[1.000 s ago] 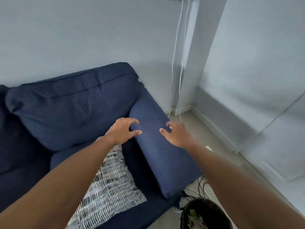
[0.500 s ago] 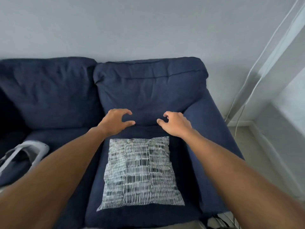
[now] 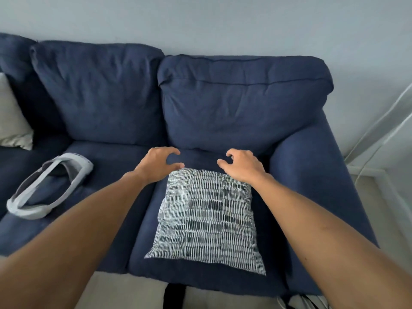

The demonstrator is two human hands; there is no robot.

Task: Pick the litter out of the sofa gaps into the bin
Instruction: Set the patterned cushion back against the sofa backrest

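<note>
A dark blue sofa [image 3: 234, 103] fills the view, its right armrest [image 3: 312, 175] at my right. A black-and-white patterned cushion [image 3: 207, 217] lies flat on the right seat. My left hand [image 3: 157, 165] hovers just past the cushion's far left corner, fingers curled and apart, holding nothing. My right hand [image 3: 243, 166] is over the cushion's far right corner, fingers also spread and empty. Both hands are near the gap between seat and back cushion. No litter shows, and the bin is out of view.
A white and grey headset-like band [image 3: 49, 184] lies on the left seat. A pale cushion [image 3: 11, 117] leans at the far left. White cords [image 3: 379, 130] hang by the wall at right. Pale floor [image 3: 133, 291] runs along the sofa's front.
My view has swung left from the sofa's right armrest and the bin to face the seats head-on. Both hands stayed spread and now reach toward the back of the right seat.
</note>
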